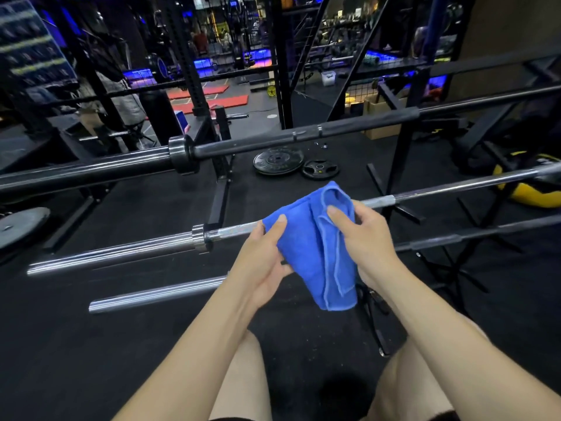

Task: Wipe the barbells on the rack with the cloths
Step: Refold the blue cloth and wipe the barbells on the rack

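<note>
Blue cloth [315, 247] at frame centre, folded, hanging in loose layers, lower corner drooping toward 6 o'clock. Held by both hands in front of the chrome barbell [440, 189]; cloth hides the shaft's mid-section, contact with the bar impossible to tell.

Left hand [262, 259] at 9 o'clock of the cloth: thumb laid on the front face, fingers curled behind, gripping the left edge. Right hand [364, 241] at 3 o'clock of the cloth: thumb pressed onto a fold near the top, fingers wrapped behind, pinching the right side.

Black barbell [273, 141] toward 12 o'clock, running roughly parallel, collar and thick sleeve at 10 o'clock. Third bar [158, 294] toward 7 o'clock, only its chrome sleeve end clear. Rack upright [403, 141] at 2 o'clock.

Two weight plates [278, 161] flat on the black floor [91, 360] at 12 o'clock, between the upper two bars, touching or overlapping. Bare knees at 6 o'clock.
</note>
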